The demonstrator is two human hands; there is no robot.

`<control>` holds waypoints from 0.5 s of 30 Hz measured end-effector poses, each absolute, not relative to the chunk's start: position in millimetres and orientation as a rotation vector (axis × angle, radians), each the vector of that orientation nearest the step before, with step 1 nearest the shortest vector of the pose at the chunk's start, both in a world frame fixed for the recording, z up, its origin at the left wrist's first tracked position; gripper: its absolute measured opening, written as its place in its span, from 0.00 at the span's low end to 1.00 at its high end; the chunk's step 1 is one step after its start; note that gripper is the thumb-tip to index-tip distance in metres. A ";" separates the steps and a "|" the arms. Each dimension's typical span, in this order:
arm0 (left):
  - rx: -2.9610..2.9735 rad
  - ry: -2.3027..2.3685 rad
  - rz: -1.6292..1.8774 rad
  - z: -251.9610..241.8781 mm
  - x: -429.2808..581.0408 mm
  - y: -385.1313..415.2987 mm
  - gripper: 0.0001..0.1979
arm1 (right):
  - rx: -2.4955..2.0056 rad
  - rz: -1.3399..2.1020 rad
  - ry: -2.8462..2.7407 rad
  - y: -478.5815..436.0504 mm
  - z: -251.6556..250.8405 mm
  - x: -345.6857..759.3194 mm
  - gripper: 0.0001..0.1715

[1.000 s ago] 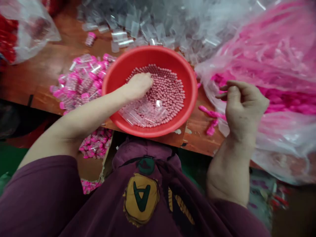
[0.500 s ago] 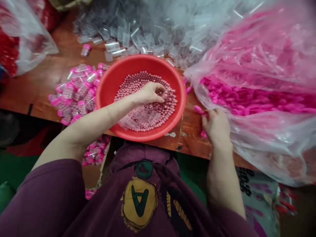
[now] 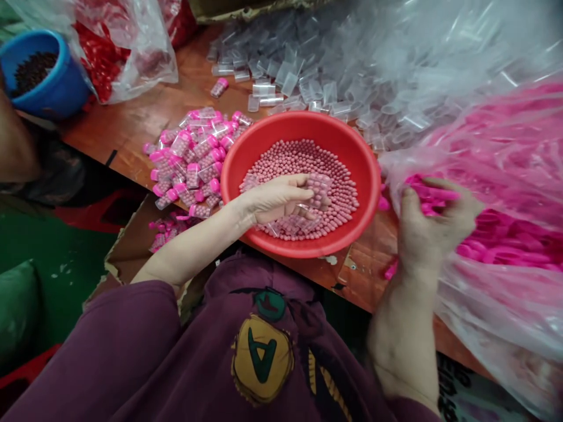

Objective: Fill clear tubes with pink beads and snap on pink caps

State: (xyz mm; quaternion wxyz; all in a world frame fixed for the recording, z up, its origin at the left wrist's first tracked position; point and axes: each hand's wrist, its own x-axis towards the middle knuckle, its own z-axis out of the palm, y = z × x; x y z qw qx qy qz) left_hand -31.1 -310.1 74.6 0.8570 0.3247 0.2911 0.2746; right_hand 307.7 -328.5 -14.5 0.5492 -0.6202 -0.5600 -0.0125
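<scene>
My left hand (image 3: 277,199) is above a red plastic basin (image 3: 303,121) and grips a transparent tube (image 3: 319,190) packed with pink beads. Loose pink beads (image 3: 328,176) fill the basin, with several transparent tubes (image 3: 285,225) lying among them below my hand. My right hand (image 3: 433,225) is at the mouth of a transparent plastic bag (image 3: 505,264) full of bright pink caps, its fingers curled around some pink caps (image 3: 428,196). A heap of capped tubes of pink beads (image 3: 189,167) lies left of the basin.
The wooden table (image 3: 145,111) holds a large heap of transparent plastic tubes (image 3: 299,76) behind the basin. A blue bowl of dark beads (image 3: 41,76) and a bag of red items (image 3: 109,58) stand far left. A cardboard box (image 3: 127,258) sits below the table edge.
My left hand has risen from the beads with a filled tube. My right hand has moved from the table into the bag's mouth. The view has shifted, bringing the blue bowl in.
</scene>
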 end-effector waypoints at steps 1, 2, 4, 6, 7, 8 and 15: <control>0.664 0.607 0.591 75.6 -32.2 -314.5 0.10 | -1.452 -0.102 -1.357 -326.5 -7.1 299.1 0.16; 0.643 0.608 0.605 76.3 -33.2 -318.5 0.10 | -1.417 -0.124 -1.345 -325.0 0.7 288.7 0.16; 0.600 0.629 0.632 76.6 -34.6 -324.5 0.09 | -1.280 0.067 -1.253 -324.0 15.9 262.9 0.18; 0.565 0.660 0.646 75.1 -34.7 -328.2 0.08 | -1.109 0.376 -1.155 -326.3 28.3 231.7 0.21; 0.553 0.677 0.643 73.9 -34.1 -329.3 0.07 | -1.051 0.491 -1.130 -328.7 32.8 215.5 0.23; 0.544 0.695 0.641 72.6 -33.3 -330.0 0.07 | -1.029 0.596 -1.134 -331.5 36.0 199.8 0.23; 0.461 0.708 0.670 72.4 -30.3 -333.6 0.09 | -1.100 0.788 -1.404 -350.7 42.8 147.4 0.18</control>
